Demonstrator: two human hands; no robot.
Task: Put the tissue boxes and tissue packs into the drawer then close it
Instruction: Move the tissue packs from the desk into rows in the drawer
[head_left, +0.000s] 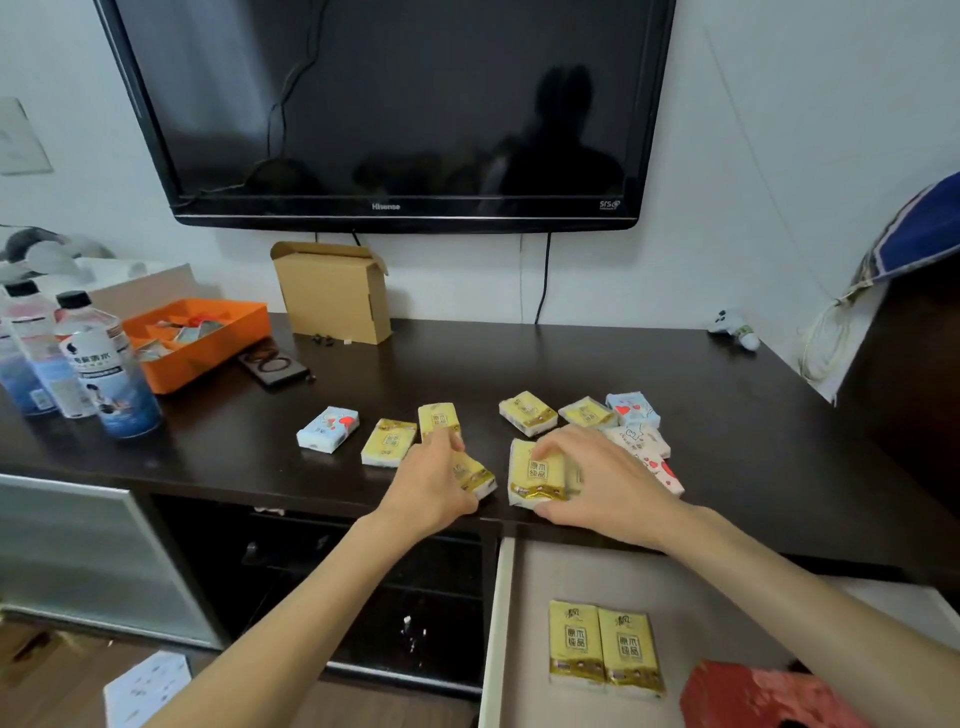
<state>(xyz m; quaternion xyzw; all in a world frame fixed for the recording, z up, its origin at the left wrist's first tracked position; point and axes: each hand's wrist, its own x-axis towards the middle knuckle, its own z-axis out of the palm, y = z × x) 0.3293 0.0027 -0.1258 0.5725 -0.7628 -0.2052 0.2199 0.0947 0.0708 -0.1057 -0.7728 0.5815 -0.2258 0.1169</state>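
Several small tissue packs lie on the dark cabinet top (545, 358). My left hand (434, 480) grips a yellow pack (475, 477) near the front edge. My right hand (597, 480) grips another yellow pack (537, 470) beside it. More yellow packs (388, 441) (527, 412), a blue pack (328, 428) and white packs with red hearts (660, 462) lie around. The open white drawer (497, 623) below at the right holds two yellow packs (605, 647) and a red tissue box (763, 699).
Water bottles (106, 364) and an orange tray (208, 332) stand at the left, with a black case (275, 366) beside them. A cardboard box (335, 293) stands at the back under a wall television (395, 109). A small plush toy (737, 330) sits far right.
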